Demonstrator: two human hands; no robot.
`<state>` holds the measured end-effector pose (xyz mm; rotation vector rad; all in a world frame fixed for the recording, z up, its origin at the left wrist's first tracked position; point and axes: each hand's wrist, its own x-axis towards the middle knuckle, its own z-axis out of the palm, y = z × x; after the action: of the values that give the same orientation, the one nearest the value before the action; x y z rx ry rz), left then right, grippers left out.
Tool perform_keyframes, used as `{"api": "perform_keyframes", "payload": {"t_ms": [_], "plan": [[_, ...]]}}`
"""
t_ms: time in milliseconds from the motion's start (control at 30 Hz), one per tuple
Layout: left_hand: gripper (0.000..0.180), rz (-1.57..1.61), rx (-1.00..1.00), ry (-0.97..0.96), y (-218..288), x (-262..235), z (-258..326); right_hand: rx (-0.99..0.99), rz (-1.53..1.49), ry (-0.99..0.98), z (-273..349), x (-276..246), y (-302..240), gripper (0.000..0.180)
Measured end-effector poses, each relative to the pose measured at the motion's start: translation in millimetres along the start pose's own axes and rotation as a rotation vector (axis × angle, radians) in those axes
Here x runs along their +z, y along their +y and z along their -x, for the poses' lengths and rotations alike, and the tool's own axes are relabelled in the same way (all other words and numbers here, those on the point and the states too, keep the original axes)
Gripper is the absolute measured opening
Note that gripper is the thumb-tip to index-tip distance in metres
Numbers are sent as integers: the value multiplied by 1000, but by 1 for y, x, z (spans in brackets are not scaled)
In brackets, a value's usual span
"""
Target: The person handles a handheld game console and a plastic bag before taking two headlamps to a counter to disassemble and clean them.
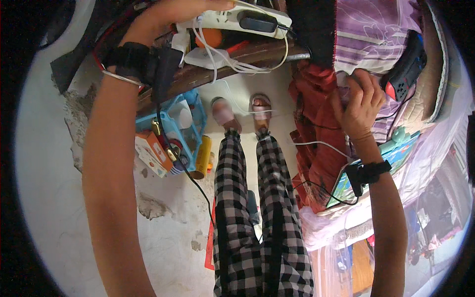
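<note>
At the top left, my left hand lies against the far edge of a white power strip, its fingers bent over that edge and partly cut off by the picture. A black adapter and white plugs with cables sit in the strip. My right hand rests on purple striped fabric at the right, fingers curled round something pale, mostly hidden beneath them. Beside it lies a black game controller with a red part. Each wrist wears a black strap with a small device and a cable.
Under the strip is a brown wooden shelf edge with a white charger. A blue plastic basket holds boxes, next to a yellow cylinder. Dark red cloth and a colourful board lie right. White cables cross the floor.
</note>
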<state>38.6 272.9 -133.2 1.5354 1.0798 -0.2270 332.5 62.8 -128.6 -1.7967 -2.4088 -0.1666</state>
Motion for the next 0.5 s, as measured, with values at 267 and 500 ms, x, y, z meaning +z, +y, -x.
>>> {"api": "perform_keyframes", "payload": {"t_ms": [267,500], "plan": [[30,51,326,233,-23,21,0,-8,9,-8,3,1,1,38],[23,238,84,1111,-69,98,84,9,-11,-12,0,3,-4,40]]}}
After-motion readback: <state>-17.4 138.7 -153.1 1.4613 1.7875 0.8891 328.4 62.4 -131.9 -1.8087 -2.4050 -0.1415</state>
